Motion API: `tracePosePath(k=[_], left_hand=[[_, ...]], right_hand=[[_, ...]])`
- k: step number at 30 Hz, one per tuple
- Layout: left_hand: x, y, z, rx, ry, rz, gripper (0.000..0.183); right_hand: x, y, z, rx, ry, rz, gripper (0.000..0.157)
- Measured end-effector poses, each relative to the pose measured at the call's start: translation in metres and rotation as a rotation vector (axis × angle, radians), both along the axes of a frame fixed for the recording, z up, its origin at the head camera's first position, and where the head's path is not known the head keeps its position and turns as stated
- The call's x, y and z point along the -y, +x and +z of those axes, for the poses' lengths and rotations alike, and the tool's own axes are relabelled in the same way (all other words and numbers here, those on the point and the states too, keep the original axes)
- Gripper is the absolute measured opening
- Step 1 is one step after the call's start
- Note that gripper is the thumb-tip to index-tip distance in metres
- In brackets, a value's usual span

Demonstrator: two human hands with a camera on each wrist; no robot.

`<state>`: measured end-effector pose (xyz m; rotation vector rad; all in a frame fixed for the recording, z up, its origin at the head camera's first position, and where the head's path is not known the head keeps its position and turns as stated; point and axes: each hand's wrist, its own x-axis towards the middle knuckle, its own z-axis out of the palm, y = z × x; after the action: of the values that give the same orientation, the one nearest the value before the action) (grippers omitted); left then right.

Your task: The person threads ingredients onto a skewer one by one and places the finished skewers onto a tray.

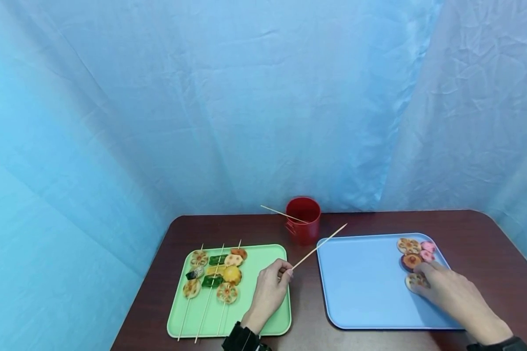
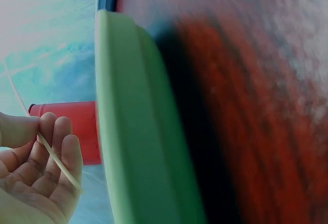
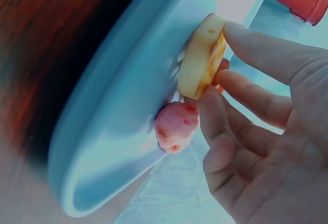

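My left hand (image 1: 269,288) pinches a bare bamboo skewer (image 1: 322,244) between thumb and fingertips, over the right side of the green tray (image 1: 270,251). The skewer slants up to the right; its lower end crosses the palm in the left wrist view. At the right side of the blue tray (image 1: 360,292), my right hand (image 1: 456,291) pinches a lotus root slice (image 3: 197,62) by its edges with thumb and fingers. Beyond that slice lie a round brown mushroom-like piece (image 1: 411,262), another lotus root slice (image 1: 408,245) and pink balls (image 1: 428,246).
Three loaded skewers lie on the green tray, with lotus root slices (image 1: 227,293), green pieces (image 1: 212,281) and a yellow piece (image 1: 232,275). Between the trays, toward the back, a red cup (image 1: 305,231) holds a leaning skewer (image 1: 277,211). A blue curtain (image 1: 263,122) hangs behind the table.
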<state>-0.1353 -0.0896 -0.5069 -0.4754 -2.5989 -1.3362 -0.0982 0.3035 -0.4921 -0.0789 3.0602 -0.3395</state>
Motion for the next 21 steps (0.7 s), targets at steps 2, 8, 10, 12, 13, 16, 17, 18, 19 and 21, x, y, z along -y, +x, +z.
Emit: tracePosePath(k=[2,8,10,12,13,16,17,18,19,21], left_hand=[[0.0000,0.0000,-0.0003,-0.002,0.000,-0.002,0.007],[0.0005,-0.0005,-0.0013,-0.005,-0.001,-0.006,0.008],[0.0007,-0.0006,-0.0017,-0.003,-0.004,-0.005,0.008],[0.0009,-0.0002,-0.0016,0.000,-0.008,-0.004,0.007],[0.0009,0.0000,-0.0016,0.003,-0.008,-0.004,0.008],[0.0011,0.0004,-0.0010,0.014,-0.011,-0.007,0.008],[0.0012,0.0006,-0.0007,0.017,-0.012,-0.008,0.008],[0.0013,0.0007,-0.0006,0.021,-0.012,-0.008,0.008],[0.0013,0.0007,-0.0004,0.022,-0.012,-0.008,0.008],[0.0015,0.0011,0.0000,0.028,-0.014,-0.007,0.008]], right_hand=[[0.0004,0.0002,-0.0009,-0.029,0.001,-0.001,0.055],[0.0024,0.0014,-0.0049,-0.104,-0.002,0.011,0.050],[0.0030,0.0019,-0.0057,-0.114,-0.006,0.014,0.047],[0.0036,0.0023,-0.0062,-0.119,-0.014,0.014,0.044],[0.0039,0.0025,-0.0062,-0.116,-0.020,0.014,0.044],[0.0048,0.0035,-0.0065,-0.079,-0.052,0.012,0.042],[0.0051,0.0041,-0.0069,-0.068,-0.064,0.014,0.041],[0.0055,0.0050,-0.0071,-0.057,-0.076,0.020,0.040],[0.0057,0.0061,-0.0074,-0.046,-0.089,0.025,0.039],[0.0062,0.0078,-0.0081,-0.037,-0.113,0.035,0.036]])
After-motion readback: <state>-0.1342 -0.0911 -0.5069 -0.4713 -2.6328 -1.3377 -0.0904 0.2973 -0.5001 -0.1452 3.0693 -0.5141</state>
